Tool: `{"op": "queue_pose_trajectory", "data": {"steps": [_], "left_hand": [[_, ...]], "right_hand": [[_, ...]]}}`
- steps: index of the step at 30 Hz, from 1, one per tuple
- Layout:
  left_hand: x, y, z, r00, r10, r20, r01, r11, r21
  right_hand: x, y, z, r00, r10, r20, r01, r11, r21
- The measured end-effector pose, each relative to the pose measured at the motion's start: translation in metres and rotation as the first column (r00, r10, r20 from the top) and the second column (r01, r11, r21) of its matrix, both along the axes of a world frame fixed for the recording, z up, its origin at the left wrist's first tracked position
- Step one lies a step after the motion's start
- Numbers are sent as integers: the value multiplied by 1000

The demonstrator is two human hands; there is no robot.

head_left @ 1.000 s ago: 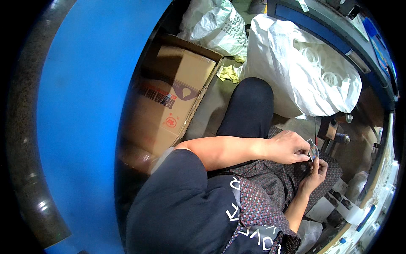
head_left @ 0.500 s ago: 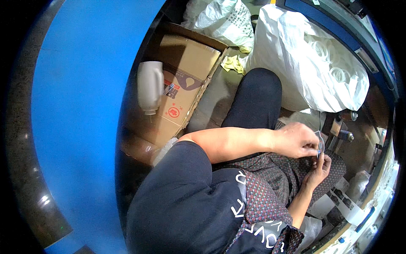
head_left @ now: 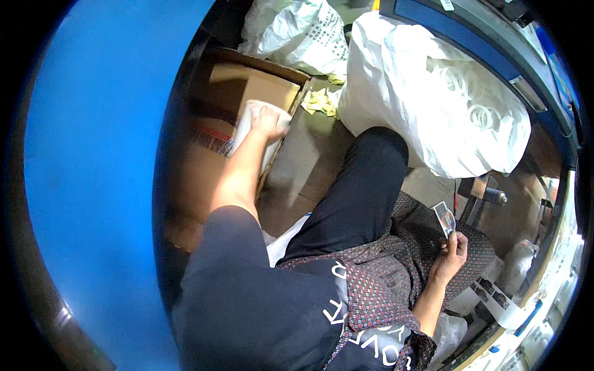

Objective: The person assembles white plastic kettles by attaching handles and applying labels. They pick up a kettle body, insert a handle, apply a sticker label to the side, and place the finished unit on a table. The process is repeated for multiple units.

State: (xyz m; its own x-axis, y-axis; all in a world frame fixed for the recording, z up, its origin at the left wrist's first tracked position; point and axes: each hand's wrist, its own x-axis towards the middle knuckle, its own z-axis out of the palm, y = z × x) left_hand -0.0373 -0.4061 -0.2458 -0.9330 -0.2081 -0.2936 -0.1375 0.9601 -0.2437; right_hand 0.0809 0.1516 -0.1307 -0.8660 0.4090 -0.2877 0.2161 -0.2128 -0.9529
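My left hand [head_left: 267,123] reaches over the cardboard box and is closed on a white plastic jug [head_left: 244,122]; the arm hides part of it. Over my right thigh, my right hand [head_left: 450,258] pinches a small label [head_left: 444,219] by its lower end, between thumb and fingers. The label has a pale edge and a dark printed picture, and it stands up from the fingertips.
The open cardboard box [head_left: 291,80] sits left of my legs, beside a blue surface [head_left: 93,185]. Ahead stands a large white sack [head_left: 383,80] holding translucent rings [head_left: 482,116]. Another white bag [head_left: 303,31] and crumpled yellow paper [head_left: 320,102] lie beyond the box.
My left hand has left the label and swung left to grasp the jug, which has shifted right. My right hand still holds the label, now in plain sight.
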Motion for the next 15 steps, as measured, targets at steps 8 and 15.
{"op": "queue_pose_trajectory", "data": {"steps": [8,15], "left_hand": [[31,-8,40,998,-7,-58,9,999,34],[29,114,331,287,-392,-874,659,743,-116]], "right_hand": [[-6,-8,7,997,68,47,-68,998,-5],[-9,7,40,964,-21,-263,-49,966,-254]]}}
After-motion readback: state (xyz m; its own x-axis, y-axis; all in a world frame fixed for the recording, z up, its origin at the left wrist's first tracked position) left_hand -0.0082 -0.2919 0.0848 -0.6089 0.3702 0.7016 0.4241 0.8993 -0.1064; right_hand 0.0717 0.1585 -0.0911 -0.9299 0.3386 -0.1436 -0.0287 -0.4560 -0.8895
